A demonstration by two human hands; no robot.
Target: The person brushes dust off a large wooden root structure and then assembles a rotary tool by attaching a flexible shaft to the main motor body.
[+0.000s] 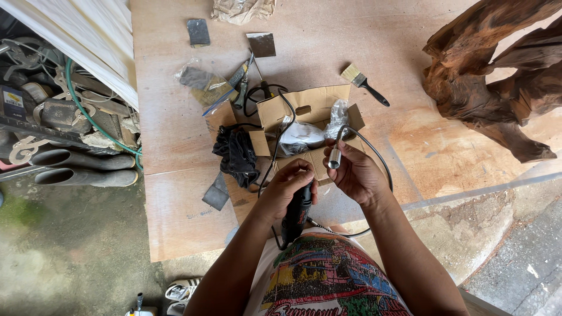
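We are holding a black rotary tool (297,212) upright in front of our chest with our left hand (288,186). The left grip is clamped around the tool's upper end, fingers curled over the top, so most of the dark body is hanging below the hand while its nose is hidden under the fingers. Our right hand (355,173) is pinching the silver metal end (334,158) of a flexible shaft (373,153), thumb and fingers closed on it just beside the left hand and slightly higher. The shaft is looping up and around behind the right hand, and part of its run is covered by the wrist. A thin black cord (275,153) is trailing from the tool up toward the open cardboard box (309,111) lying just beyond both hands on the plywood worktop (175,140).

Inside the box, clear plastic bags (338,114) are lying crumpled, and we cannot make out what they contain. A black cloth (237,153) is lying just left of the box, a paintbrush (363,83) to its right, and a large piece of reddish carved wood (497,76) is being cut off by the right edge. Rubber boots (82,167) are lying on the floor at the left. Whether the shaft end is touching the tool, we cannot tell.
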